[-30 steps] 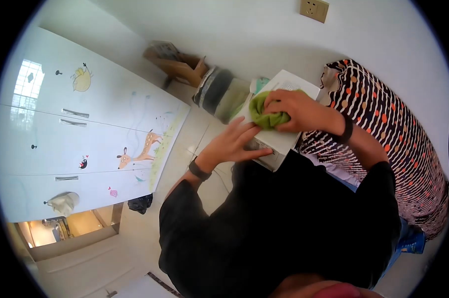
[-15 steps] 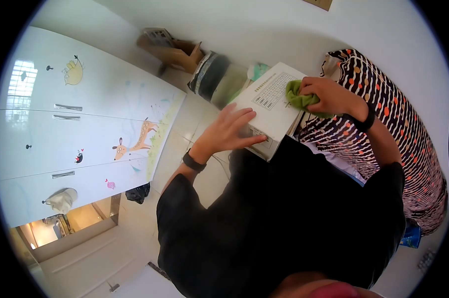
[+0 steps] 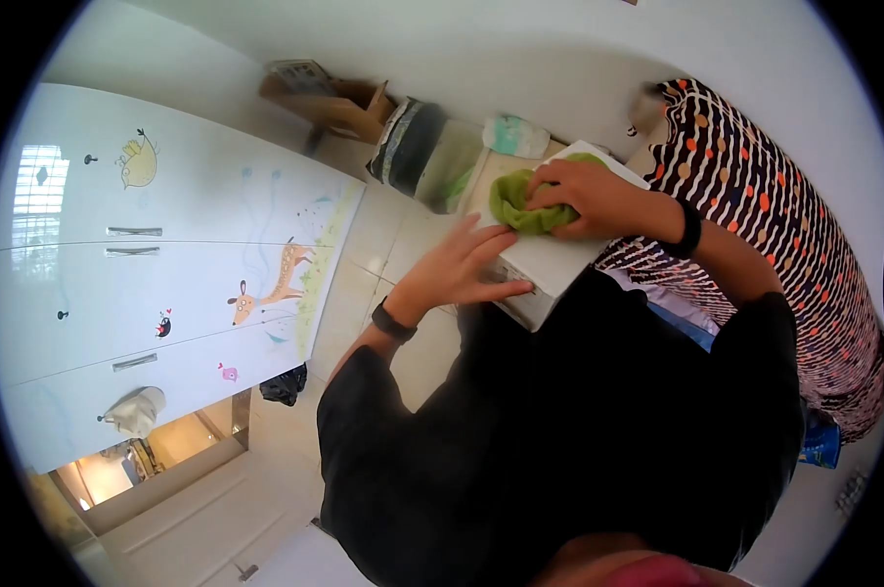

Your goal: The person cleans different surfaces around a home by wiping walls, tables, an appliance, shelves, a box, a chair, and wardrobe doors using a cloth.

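Note:
A bunched green cloth [image 3: 518, 213] lies on the top face of a white box [image 3: 552, 262] in front of my body. My right hand [image 3: 591, 196] is pressed down on the cloth, its fingers curled into the folds. My left hand [image 3: 459, 266] rests at the left edge of the box, with fingers spread and thumb reaching along the near side. Cloth and hand cover most of the box's top print.
A white packet with a green patch [image 3: 515, 137] lies behind the box. A clear zipped bag [image 3: 432, 152] and an open cardboard box [image 3: 349, 106] stand at the wall. Patterned fabric [image 3: 755, 215] drapes at right; a white wardrobe [image 3: 188, 210] stands left.
My right hand has slid the green cloth leftward across the box top, over the printed table. The cloth is now more spread out. My left hand has stayed at the box's edge.

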A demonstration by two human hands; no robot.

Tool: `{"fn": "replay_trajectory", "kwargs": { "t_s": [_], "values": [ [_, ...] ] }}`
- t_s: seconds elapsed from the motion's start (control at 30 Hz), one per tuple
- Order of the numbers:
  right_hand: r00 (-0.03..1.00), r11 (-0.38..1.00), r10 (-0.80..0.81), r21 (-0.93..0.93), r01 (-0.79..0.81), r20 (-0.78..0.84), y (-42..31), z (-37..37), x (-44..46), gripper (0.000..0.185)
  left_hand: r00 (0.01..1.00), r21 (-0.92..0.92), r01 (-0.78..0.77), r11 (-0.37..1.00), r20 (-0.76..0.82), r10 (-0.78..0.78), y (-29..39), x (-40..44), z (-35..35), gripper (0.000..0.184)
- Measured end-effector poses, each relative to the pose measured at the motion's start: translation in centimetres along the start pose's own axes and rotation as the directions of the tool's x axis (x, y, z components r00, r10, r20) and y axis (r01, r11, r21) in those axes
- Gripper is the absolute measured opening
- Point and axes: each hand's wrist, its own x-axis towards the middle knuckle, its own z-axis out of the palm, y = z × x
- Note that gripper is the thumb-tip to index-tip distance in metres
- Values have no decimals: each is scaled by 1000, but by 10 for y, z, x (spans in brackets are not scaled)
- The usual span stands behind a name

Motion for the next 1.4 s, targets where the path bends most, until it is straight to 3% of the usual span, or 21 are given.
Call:
{"fn": "replay_trajectory", "kwargs": {
  "t_s": [0.07,0.13,0.23,0.33,0.37,0.4,0.47,0.57,0.6,0.63,0.73,0.77,0.8,0.9,0.93,1.0,1.07,1.17,1.2,1.27,1.4],
  "values": [
    [998,1000,24,18,-26,60,-6,-9,-10,38,997,15,71,997,-10,-71,-6,-14,0,47],
    [999,996,38,85,-40,17,-9,-16,-18,34,999,111,21,994,-50,-16,-15,-24,-7,51],
    [993,965,119,236,-115,-5,-7,-22,-27,33,965,84,236,968,-137,-223,-30,-44,-15,74],
    [951,961,156,265,-83,-268,3,-6,-26,36,716,-112,538,836,-462,-523,-37,-49,-10,102],
    [924,953,195,285,-100,-328,4,-1,-23,36,679,1,626,780,-491,-545,-41,-48,-10,112],
    [885,962,192,262,-83,-424,4,2,-18,36,545,-272,595,757,-555,-628,-42,-30,-14,112],
    [780,978,169,203,-55,-603,3,5,1,37,259,-726,337,599,-540,-801,-49,2,-13,112],
    [531,995,93,62,-76,-842,7,2,34,39,198,-916,113,385,-359,-912,-71,10,1,95],
    [430,996,37,-5,-94,-902,7,-1,45,40,195,-951,9,309,-302,-933,-76,18,6,91],
    [337,989,-13,-62,-135,-941,5,-4,54,40,214,-949,64,310,-290,-933,-72,31,4,69],
    [166,974,-88,-120,-192,-982,-3,-10,77,41,412,-995,-103,-15,-29,-911,-79,46,-4,56],
    [193,979,-62,-98,-180,-979,-7,-5,82,43,333,-978,-146,-151,95,-938,-75,57,-5,63],
    [200,994,14,-8,-106,-980,-10,5,89,45,335,-962,-169,-215,149,-930,-72,62,-5,64],
    [330,972,-58,-128,-196,-942,-27,27,97,50,353,-871,-260,-417,316,-881,-73,68,-6,68],
    [361,967,-94,-172,-190,-928,-30,32,101,52,427,-857,-262,-443,309,-850,-76,65,-9,68],
    [362,966,-161,-222,-133,-918,-29,39,109,54,420,-858,-255,-447,318,-850,-83,62,-14,70],
    [394,970,-191,-234,-64,-899,-24,40,112,46,486,-846,-238,-478,322,-812,-94,48,-9,72],
    [490,934,-284,-354,-55,-825,-14,18,117,48,605,-780,-243,-577,343,-718,-103,39,-11,76],
    [492,938,-220,-322,-131,-842,-13,10,120,49,645,-746,-248,-618,348,-680,-105,38,-12,77],
    [406,944,-80,-200,-264,-911,-12,-13,133,49,667,-741,-224,-634,357,-654,-111,30,-6,78],
    [272,913,-88,-186,-362,-958,-10,-68,154,52,655,-711,-152,-687,448,-609,-113,13,-3,81]
  ]
}}
